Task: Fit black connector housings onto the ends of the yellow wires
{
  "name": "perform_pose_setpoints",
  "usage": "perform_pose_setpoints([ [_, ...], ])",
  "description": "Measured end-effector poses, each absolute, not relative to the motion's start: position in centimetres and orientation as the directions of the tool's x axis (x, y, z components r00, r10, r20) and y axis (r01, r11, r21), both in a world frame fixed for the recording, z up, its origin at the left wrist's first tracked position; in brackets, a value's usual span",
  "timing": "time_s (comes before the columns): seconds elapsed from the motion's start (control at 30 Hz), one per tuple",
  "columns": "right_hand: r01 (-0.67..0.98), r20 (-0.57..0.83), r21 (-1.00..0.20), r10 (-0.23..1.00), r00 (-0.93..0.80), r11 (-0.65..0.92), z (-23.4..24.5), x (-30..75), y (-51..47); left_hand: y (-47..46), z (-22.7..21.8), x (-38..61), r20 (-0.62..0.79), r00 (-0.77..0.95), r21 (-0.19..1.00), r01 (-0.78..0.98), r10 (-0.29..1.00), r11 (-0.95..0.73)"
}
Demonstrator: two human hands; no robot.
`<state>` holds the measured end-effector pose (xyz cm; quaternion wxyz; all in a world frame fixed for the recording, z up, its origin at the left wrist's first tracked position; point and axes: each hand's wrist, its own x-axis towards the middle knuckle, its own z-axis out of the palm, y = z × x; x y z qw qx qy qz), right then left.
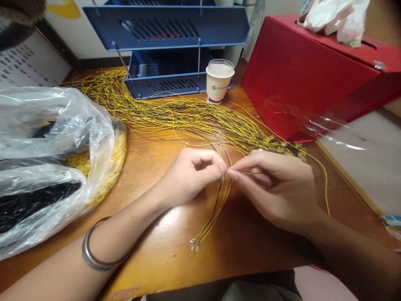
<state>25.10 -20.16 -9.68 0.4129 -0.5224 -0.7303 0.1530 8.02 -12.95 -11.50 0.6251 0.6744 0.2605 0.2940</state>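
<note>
My left hand (pixel 191 173) is closed in a pinch on a small bunch of thin yellow and dark wires (pixel 216 213) whose tips hang toward me over the wooden table (pixel 156 246). Fingertip to fingertip with it, my right hand (pixel 275 188) pinches a single yellow wire (pixel 250 172) that loops round to its right. A large spread of yellow wires (pixel 175 115) lies across the table behind both hands. A metal bangle sits on my left wrist.
A clear plastic bag (pixel 53 167) holding black and yellow parts lies at the left. A paper cup (pixel 219 81) stands by a blue tiered tray (pixel 166 29) at the back. A red box (pixel 307 71) fills the right rear.
</note>
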Motion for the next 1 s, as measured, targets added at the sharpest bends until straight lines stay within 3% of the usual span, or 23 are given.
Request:
perform_pose_setpoints([
  [0.23,0.637,0.409,-0.649,0.897,-0.171,0.417,-9.6,25.2,-20.1,-12.7,-11.9,7.9,0.008,0.765,1.000,-0.023,0.644,0.015],
  [0.47,0.607,0.311,-0.735,0.946,-0.092,0.301,-9.5,25.2,-20.0,-12.8,-12.4,8.1,0.106,0.633,0.989,0.013,0.767,-0.148],
  [0.57,0.582,0.255,-0.783,0.967,-0.021,0.219,-9.4,25.3,-19.9,-12.9,-12.5,7.9,0.233,0.591,0.959,-0.010,0.772,-0.282],
  [0.73,0.531,0.176,-0.839,0.983,0.052,0.122,-9.4,25.4,-19.6,-13.2,-12.3,7.9,0.603,0.529,0.718,-0.033,0.597,-0.696],
  [0.83,0.491,0.136,-0.868,0.986,0.096,0.071,-9.4,25.3,-19.5,-13.3,-12.4,8.0,0.672,0.527,0.600,0.024,0.520,-0.800],
  [1.0,0.475,0.109,-0.879,0.986,0.125,0.037,-9.3,25.2,-19.5,-13.2,-12.8,8.1,0.726,0.507,0.503,0.071,0.466,-0.861],
])
